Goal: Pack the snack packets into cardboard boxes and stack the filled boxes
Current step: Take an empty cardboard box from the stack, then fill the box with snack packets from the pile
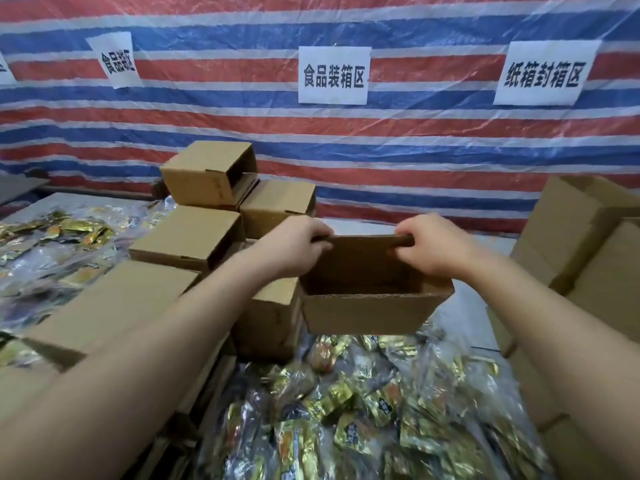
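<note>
An open cardboard box (367, 315) hangs in the air at the centre, its inside empty as far as I see. My left hand (294, 244) grips the far rim at its left corner. My right hand (436, 244) grips the same rim at its right corner, fingers curled over the edge. Below the box lies a heap of gold and green snack packets (363, 410) in clear plastic. A second spread of packets (59, 233) lies at the far left.
Closed and open cardboard boxes (194, 237) are piled left of the held box, one (211, 171) on its side at the top. More boxes (588, 244) stand stacked on the right. A striped tarp wall (415, 140) with paper signs closes the back.
</note>
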`<control>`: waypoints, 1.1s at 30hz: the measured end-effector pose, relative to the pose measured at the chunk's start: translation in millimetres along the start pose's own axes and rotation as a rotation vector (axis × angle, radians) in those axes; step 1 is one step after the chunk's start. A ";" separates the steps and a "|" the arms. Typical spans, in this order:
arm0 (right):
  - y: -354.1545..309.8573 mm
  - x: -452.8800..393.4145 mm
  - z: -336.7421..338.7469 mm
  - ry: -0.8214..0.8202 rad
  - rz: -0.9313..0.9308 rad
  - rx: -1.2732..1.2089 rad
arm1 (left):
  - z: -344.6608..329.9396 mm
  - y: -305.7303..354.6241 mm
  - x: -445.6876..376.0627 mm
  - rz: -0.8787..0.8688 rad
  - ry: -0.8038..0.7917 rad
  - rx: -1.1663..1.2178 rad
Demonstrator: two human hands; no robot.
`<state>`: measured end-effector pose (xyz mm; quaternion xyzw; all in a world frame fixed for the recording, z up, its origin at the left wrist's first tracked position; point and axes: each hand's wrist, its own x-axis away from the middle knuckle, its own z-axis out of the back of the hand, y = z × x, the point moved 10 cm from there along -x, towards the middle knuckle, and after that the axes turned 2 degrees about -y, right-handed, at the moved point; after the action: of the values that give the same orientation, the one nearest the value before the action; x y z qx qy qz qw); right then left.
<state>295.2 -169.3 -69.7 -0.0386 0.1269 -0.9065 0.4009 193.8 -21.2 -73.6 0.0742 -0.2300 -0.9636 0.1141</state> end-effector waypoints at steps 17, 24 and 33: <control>97.4 193.8 -276.0 -0.341 -0.272 -0.013 | -311.4 -40.2 136.7 0.074 -0.490 0.161; 96.3 213.8 -310.5 -0.302 -0.264 -0.078 | -339.8 -53.1 157.8 0.054 -0.452 0.111; 95.9 212.5 -306.8 -0.312 -0.265 -0.073 | -334.5 -48.6 150.3 0.036 -0.447 0.132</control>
<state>167.7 -326.7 -397.5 -0.2095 0.0898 -0.9291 0.2912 105.4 -159.8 -405.1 -0.1376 -0.3132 -0.9369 0.0723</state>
